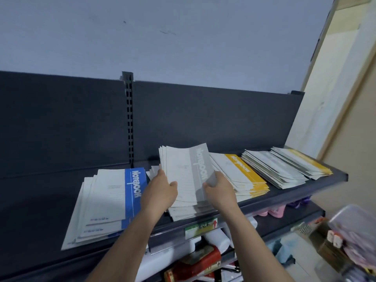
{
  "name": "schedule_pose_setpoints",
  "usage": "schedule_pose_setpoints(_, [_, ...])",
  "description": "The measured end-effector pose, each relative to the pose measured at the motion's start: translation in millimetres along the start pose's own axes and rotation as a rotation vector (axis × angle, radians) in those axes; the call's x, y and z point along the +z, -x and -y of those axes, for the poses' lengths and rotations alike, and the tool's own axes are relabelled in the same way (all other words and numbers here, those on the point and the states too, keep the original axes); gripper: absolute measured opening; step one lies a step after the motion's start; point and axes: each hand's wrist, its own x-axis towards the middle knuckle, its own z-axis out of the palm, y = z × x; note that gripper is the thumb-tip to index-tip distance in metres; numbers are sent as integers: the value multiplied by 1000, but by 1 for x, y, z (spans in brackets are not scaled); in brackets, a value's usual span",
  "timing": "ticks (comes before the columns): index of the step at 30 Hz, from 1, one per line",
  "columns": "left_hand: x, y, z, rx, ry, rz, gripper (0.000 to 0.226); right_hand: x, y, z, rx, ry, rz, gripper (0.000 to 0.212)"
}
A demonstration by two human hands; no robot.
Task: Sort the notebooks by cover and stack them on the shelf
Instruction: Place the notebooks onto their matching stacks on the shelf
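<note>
A bundle of grey-striped notebooks [184, 174] is lifted and tilted above more grey ones [187, 213] lying on the dark shelf [40, 200]. My left hand [160, 190] grips the bundle's left edge and my right hand [218, 190] grips its right edge. A stack of blue-striped notebooks [107, 202] lies to the left. A yellow-striped stack [240, 174] lies to the right. Further right are a fanned white pile [272, 169] and another yellow-edged pile [303, 161].
The shelf's dark back panel [203, 115] and slotted upright [129, 119] stand behind the stacks. Lower shelves hold a red tin [195, 265], white rolls [215, 239] and pink items [272, 211]. A clear plastic box [354, 231] sits at the right.
</note>
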Motion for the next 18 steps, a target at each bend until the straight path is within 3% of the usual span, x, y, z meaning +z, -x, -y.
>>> schedule_pose_setpoints(7, [20, -1, -12, -124, -317, -38, 36, -2, -30, -15, -98, 306, 153, 33])
schedule_pose_setpoints(18, [33, 13, -21, -286, -389, -157, 41, -5, -41, -32, -287, 433, 217, 41])
